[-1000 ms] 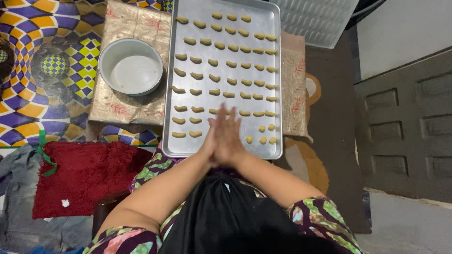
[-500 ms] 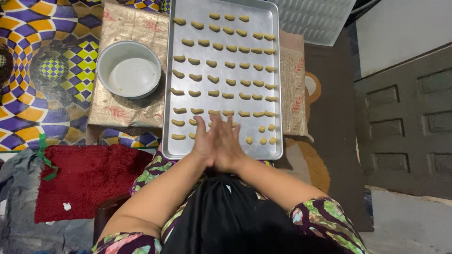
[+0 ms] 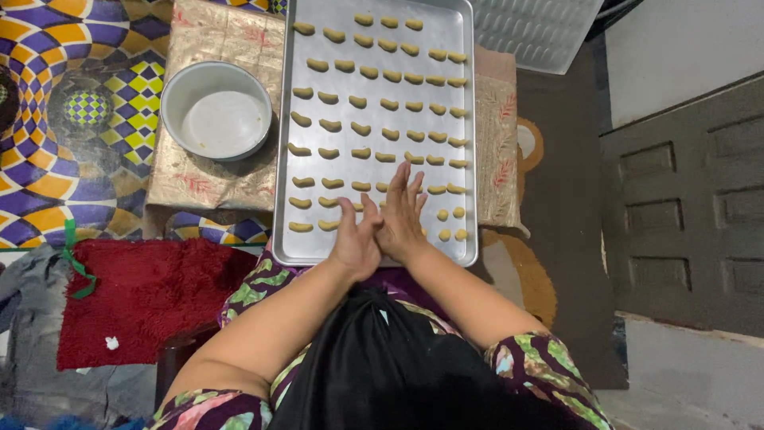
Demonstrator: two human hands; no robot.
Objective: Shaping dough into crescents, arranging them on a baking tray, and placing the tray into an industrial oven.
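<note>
A long metal baking tray (image 3: 286, 239) lies in front of me with rows of small curved pale dough pieces (image 3: 357, 127) and a few small dough balls (image 3: 450, 224) near its right front corner. My left hand (image 3: 354, 240) and my right hand (image 3: 403, 213) are pressed palm to palm over the tray's near edge, fingers straight. The right hand reaches further forward than the left. Whatever lies between the palms is hidden.
An empty white round bowl (image 3: 216, 111) stands left of the tray on a gold patterned cloth (image 3: 199, 179). A red mat (image 3: 151, 291) lies at the lower left on a bright patterned floor covering. A second ribbed tray (image 3: 541, 32) shows at the top right; a dark panelled surface (image 3: 684, 207) is at the right.
My palms have slid against each other: the right hand has moved forward and the left hand back. The tray and bowl have stayed put.
</note>
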